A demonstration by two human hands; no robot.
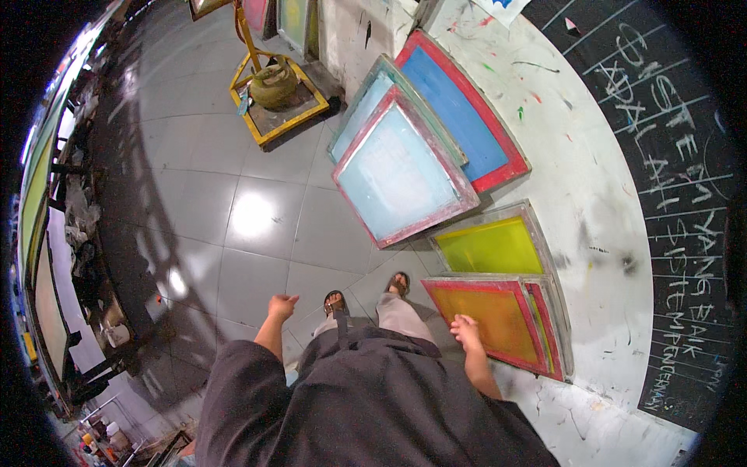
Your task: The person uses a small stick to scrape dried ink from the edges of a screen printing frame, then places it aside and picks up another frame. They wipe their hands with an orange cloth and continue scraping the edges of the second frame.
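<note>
- The left hand [284, 305] was loosely curled, apparently empty.
- The right hand [467, 333], fingers bent, was by the red-framed orange screen [507, 317], near right; whether it touched could not be told.
- A knock there might have sent the leaning screen sliding.
- Grey tiles [194, 202] met a stained white wall [591, 233], right; a yellow cart [296, 124] stood far.

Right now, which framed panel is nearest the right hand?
The orange panel, frontmost in its stack: the right hand overlaps it in view; others sit behind or farther.
</note>
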